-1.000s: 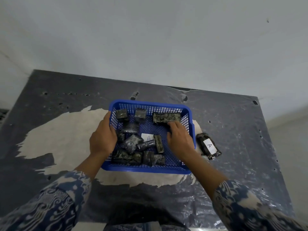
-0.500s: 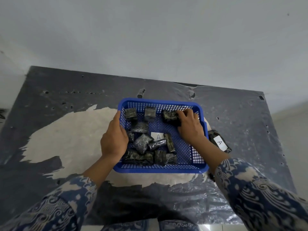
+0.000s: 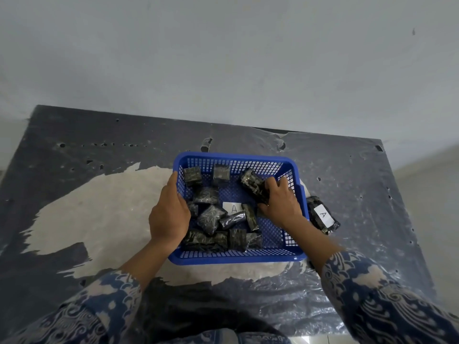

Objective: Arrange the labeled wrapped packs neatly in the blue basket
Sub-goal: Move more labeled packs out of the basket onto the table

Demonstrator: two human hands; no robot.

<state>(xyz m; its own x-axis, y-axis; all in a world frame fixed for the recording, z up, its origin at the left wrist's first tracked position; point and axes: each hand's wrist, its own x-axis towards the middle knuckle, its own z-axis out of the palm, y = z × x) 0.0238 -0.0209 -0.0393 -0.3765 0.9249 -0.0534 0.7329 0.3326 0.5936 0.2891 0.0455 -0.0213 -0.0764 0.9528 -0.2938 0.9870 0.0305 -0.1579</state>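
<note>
A blue mesh basket (image 3: 233, 256) sits at the table's middle and holds several dark wrapped packs. One pack inside shows a white label marked A (image 3: 233, 208). My left hand (image 3: 169, 214) grips the basket's left rim. My right hand (image 3: 282, 203) is inside the basket at its right side, closed on a long dark pack (image 3: 252, 182) that lies tilted, pointing to the back left. Another labeled pack (image 3: 322, 215) lies on the table just outside the basket's right wall.
The table (image 3: 74, 150) is dark, scuffed and covered with clear plastic, with a large worn pale patch (image 3: 99, 214) under and left of the basket. A plain grey wall (image 3: 223, 58) rises right behind the table's far edge.
My right hand has pulled the long pack away from the back wall and turned it diagonally. The left hand has stayed on the rim. The camera view has shifted slightly.
</note>
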